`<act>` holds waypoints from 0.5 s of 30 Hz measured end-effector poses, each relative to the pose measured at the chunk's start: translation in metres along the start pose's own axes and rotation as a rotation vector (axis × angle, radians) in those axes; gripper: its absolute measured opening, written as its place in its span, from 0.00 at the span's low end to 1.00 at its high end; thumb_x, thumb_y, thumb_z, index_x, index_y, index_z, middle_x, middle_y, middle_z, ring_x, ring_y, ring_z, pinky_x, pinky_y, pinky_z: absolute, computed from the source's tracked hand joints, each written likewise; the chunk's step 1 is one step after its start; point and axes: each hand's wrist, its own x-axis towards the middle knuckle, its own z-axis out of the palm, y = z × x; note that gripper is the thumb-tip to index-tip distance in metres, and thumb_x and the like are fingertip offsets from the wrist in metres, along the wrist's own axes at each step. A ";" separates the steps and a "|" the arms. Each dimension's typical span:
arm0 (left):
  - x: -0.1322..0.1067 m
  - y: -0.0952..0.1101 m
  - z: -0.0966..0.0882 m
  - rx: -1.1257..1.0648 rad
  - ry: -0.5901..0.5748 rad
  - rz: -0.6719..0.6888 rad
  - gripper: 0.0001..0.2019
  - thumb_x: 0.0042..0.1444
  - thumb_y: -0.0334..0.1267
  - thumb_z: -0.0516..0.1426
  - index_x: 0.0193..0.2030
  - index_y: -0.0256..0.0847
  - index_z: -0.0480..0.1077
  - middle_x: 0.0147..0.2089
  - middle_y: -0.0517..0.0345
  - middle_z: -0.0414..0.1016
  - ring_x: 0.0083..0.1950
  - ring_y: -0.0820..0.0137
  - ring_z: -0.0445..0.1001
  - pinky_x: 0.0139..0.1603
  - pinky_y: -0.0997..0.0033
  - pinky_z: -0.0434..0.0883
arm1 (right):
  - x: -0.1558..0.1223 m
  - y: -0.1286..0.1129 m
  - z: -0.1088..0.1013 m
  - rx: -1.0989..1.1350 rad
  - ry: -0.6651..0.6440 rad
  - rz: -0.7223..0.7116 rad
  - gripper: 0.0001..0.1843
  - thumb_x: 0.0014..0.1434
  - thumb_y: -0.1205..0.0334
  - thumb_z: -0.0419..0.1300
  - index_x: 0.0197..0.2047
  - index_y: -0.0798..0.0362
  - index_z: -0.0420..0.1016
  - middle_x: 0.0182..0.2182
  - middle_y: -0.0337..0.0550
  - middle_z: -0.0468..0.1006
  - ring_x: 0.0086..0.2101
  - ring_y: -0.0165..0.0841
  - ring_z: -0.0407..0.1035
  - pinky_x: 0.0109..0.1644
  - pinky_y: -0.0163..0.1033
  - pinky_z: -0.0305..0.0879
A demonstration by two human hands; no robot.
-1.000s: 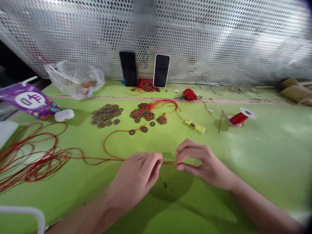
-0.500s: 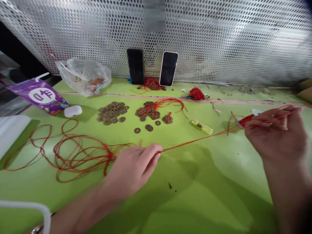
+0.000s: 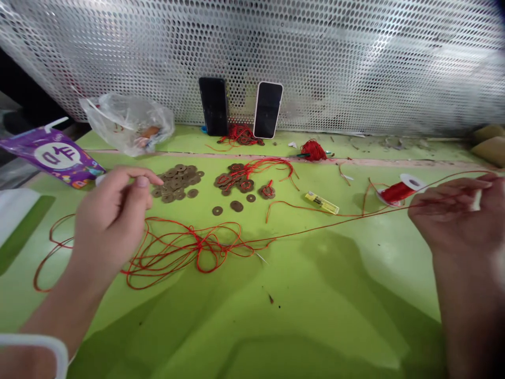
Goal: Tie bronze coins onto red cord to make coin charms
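Observation:
My right hand (image 3: 457, 218) is at the right, raised off the green table (image 3: 315, 316), fingers closed on a thin red cord (image 3: 335, 223). The cord runs left and down from it into a loose tangle of red loops (image 3: 189, 247) on the table. My left hand (image 3: 112, 216) hovers at the left, above the end of that tangle. Its fingers are curled and the thumb rests against the forefinger. I cannot see whether anything is pinched there. A pile of brass coins with holes (image 3: 177, 181) lies just right of its fingertips.
More coins strung on red cord (image 3: 240, 181) and three loose coins (image 3: 236, 205) lie mid-table. A yellow lighter (image 3: 321, 202), a red cord spool (image 3: 398, 189), two phones (image 3: 240, 108) leaning on a perforated panel, a plastic bag (image 3: 126, 123), and a purple packet (image 3: 55, 158) are also here.
My left hand let go of the cord at mid-table and moved left and up toward the coin pile. The cord, taut before, now sags into the tangle. My right hand stays far right.

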 end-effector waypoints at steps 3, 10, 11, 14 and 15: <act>-0.006 0.000 0.014 0.097 -0.191 0.184 0.15 0.64 0.49 0.43 0.42 0.47 0.68 0.22 0.65 0.64 0.20 0.75 0.62 0.23 0.69 0.59 | -0.002 0.005 0.000 0.006 -0.005 0.017 0.16 0.66 0.58 0.51 0.27 0.52 0.67 0.13 0.25 0.64 0.13 0.21 0.56 0.17 0.28 0.56; -0.028 0.007 0.047 0.186 -0.670 0.705 0.13 0.61 0.44 0.53 0.50 0.46 0.71 0.47 0.54 0.74 0.47 0.62 0.73 0.46 0.61 0.69 | -0.003 0.001 -0.001 -0.065 -0.032 -0.003 0.17 0.65 0.60 0.50 0.25 0.52 0.69 0.12 0.27 0.51 0.13 0.21 0.50 0.16 0.28 0.52; -0.029 0.007 0.049 0.185 -0.679 0.709 0.12 0.61 0.41 0.53 0.49 0.46 0.71 0.47 0.54 0.75 0.46 0.63 0.73 0.46 0.61 0.69 | -0.001 -0.001 -0.001 -0.083 -0.015 -0.019 0.18 0.65 0.61 0.49 0.24 0.52 0.69 0.12 0.28 0.49 0.13 0.21 0.49 0.15 0.27 0.51; -0.028 0.006 0.049 0.185 -0.669 0.709 0.11 0.62 0.35 0.51 0.46 0.44 0.72 0.44 0.55 0.76 0.44 0.64 0.74 0.44 0.63 0.68 | 0.005 -0.009 -0.002 -0.148 0.054 -0.089 0.24 0.65 0.60 0.45 0.20 0.51 0.69 0.12 0.29 0.43 0.12 0.20 0.47 0.14 0.26 0.47; -0.026 0.006 0.048 0.178 -0.661 0.709 0.11 0.62 0.34 0.50 0.45 0.44 0.72 0.43 0.56 0.77 0.42 0.65 0.74 0.43 0.64 0.68 | 0.006 -0.011 -0.003 -0.156 0.077 -0.099 0.24 0.65 0.60 0.44 0.19 0.51 0.68 0.12 0.29 0.42 0.11 0.20 0.46 0.14 0.26 0.46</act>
